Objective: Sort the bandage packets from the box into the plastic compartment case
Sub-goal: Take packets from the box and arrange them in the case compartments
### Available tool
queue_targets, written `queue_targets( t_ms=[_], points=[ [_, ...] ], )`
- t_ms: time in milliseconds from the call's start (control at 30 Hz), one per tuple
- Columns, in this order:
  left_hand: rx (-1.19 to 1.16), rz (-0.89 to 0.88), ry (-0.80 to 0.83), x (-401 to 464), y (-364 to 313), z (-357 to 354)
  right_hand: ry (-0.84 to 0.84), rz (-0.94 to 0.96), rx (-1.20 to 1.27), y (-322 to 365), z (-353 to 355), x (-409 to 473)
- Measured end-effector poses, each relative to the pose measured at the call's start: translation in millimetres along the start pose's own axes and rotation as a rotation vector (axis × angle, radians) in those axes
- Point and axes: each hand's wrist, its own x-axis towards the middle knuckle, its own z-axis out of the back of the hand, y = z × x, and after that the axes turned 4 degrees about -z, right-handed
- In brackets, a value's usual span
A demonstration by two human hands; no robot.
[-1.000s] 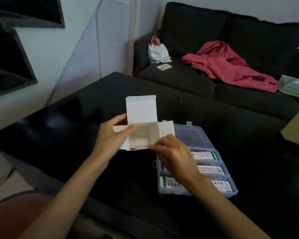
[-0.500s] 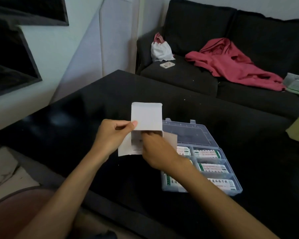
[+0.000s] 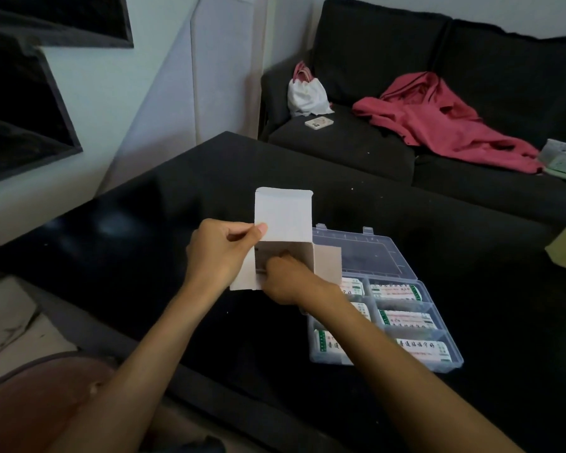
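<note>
Head view: the left hand (image 3: 217, 253) grips the white cardboard box (image 3: 283, 237) above the black table (image 3: 164, 197), thumb pinched on the raised top flap, fingers wrapped around its side. The right hand (image 3: 288, 279) reaches into the box mouth; its fingertips are hidden inside, so their spread cannot be told. The clear plastic compartment case (image 3: 373, 256) lies open at 4 o'clock of the box, lid flat, with bandage packets (image 3: 406, 318) lying in its compartments.
</note>
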Motion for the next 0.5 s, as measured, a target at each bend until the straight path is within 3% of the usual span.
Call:
queue_targets(
  t_ms=[300, 500],
  points=[
    [0.017, -0.008, -0.049, -0.2, -2.9, -2.5, -0.487, 0.119, 0.035, -10.9, -0.9, -1.9],
    [0.106, 0.018, -0.111, 4.9, -3.4, 5.0, -0.646, 0.358, -0.012, -26.4, 4.2, -26.2]
  ],
)
